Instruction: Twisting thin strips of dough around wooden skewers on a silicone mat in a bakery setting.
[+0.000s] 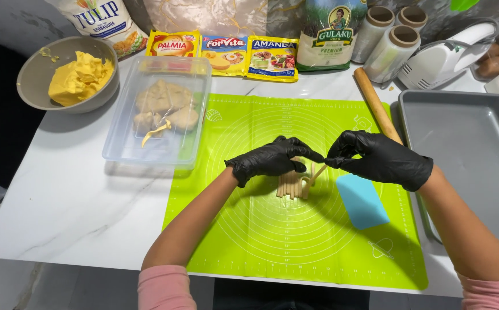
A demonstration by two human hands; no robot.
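The fingers of the left hand [272,159] and right hand [376,159] are pinched closed on one thin dough strip [317,171], lifted from the dough strips [293,185] kept together at the centre of the green mat [261,229]; the blue scraper [362,201] is laid beside, at right.

Along the counter's back edge: a white flour sack [103,20], three flat yellow-and-blue sachets [222,53], and a green-and-white sugar bag [331,34].

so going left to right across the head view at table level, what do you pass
grey bowl of yellow batter → clear plastic tub of dough → left hand → dough strips → right hand → grey baking tray
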